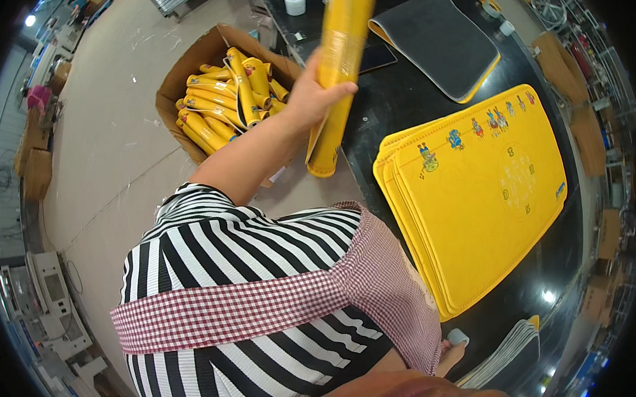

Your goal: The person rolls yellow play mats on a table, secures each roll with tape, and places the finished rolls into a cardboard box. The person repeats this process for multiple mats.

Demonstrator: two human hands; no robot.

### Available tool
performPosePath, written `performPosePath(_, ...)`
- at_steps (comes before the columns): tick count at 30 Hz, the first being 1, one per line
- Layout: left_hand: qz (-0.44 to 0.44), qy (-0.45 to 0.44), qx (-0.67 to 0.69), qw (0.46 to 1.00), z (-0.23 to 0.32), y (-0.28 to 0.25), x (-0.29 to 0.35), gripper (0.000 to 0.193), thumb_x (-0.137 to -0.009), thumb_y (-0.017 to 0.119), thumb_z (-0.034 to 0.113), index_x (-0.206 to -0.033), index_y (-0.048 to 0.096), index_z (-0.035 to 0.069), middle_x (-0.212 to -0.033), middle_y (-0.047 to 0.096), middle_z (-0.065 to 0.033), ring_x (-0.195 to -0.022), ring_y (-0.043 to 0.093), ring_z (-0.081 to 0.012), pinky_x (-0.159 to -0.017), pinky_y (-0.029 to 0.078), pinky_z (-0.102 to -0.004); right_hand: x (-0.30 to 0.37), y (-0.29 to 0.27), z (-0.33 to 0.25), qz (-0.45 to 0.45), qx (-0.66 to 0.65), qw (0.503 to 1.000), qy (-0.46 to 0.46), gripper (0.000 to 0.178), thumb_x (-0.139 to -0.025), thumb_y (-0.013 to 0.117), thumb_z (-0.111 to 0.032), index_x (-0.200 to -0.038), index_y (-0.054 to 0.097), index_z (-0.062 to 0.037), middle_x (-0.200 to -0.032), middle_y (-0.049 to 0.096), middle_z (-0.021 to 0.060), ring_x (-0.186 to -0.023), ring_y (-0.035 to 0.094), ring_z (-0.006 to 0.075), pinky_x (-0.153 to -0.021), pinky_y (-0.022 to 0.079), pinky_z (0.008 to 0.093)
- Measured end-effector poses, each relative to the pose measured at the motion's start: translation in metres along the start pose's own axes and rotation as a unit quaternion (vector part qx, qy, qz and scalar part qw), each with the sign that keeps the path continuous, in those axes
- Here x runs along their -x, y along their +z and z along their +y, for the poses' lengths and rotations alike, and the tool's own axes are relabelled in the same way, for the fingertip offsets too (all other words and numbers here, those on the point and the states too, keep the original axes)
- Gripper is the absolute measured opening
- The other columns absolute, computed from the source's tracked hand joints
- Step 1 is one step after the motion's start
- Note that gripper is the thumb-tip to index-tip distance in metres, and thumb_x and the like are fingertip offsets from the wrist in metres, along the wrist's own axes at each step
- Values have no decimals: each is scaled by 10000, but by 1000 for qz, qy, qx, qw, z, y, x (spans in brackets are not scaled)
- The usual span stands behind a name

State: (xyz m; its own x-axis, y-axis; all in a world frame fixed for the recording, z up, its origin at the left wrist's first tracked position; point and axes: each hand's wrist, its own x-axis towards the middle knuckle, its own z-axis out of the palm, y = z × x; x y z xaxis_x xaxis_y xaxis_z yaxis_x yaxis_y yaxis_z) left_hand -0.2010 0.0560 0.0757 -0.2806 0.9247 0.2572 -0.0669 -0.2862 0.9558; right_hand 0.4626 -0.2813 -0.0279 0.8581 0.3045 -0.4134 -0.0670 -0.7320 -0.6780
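Observation:
My left hand (316,91) is closed round a rolled-up yellow mat (343,60), raised upright between the carton and the black table. Clear wrap shines around the roll's middle, and its upper end runs out of view. Low on the right, my right hand (452,355) is partly hidden behind the checked apron; its fingers curl at a small pale tape roll (457,337). On the table lies a stack of flat yellow mats (476,204) with small cartoon figures along one edge.
An open cardboard carton (172,98) of rolled yellow mats (219,96) stands on the floor at left. On the black table (371,124) are a folded grey-backed mat (439,45), a white tape roll (295,4) and, near my right hand, a grey layered stack (509,354).

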Motion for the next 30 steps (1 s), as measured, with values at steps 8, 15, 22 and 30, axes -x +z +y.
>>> performPosePath(8, 398, -87, -105, 907, -63, -217, -48, 1071, -782, 937, 155, -1606, 255, 91, -1375, 602, -204, -1115, 673, -316, -876, 596, -429, 162, 34, -72, 24, -27, 995, -97, 532, -1092, 415, -496, -1008, 593, -1, -864, 568, 72, -811, 527, 187, -839, 420, 336)
performPosePath(15, 290, -166, -448, 829, -139, -273, -55, 810, -885, 834, 420, -1546, 514, 80, -1447, 600, -244, -1249, 643, -278, -1006, 533, -392, 48, 13, -12, 29, -108, 990, -84, 528, -1058, 513, -498, -1009, 660, 6, -742, 605, 45, -612, 566, 143, -580, 456, 256)
performPosePath(22, -148, 76, -349, 922, -99, 13, -8, 280, -891, 780, 248, -1107, 785, 69, -983, 731, -160, -951, 708, -332, -876, 569, -413, -43, -11, 40, -79, -145, 983, 85, 593, -947, 655, -625, -1130, 696, -62, -760, 685, 51, -575, 656, 155, -490, 467, 245)
performPosePath(30, -228, 28, -500, 835, -90, 137, 40, 609, -836, 823, 357, -1290, 667, -18, -1197, 630, -220, -1133, 606, -396, -991, 506, -450, 36, 17, -44, 132, 55, 940, -310, 390, -969, 759, -210, -1275, 686, 22, -1126, 722, 139, -1027, 694, 229, -921, 543, 328)
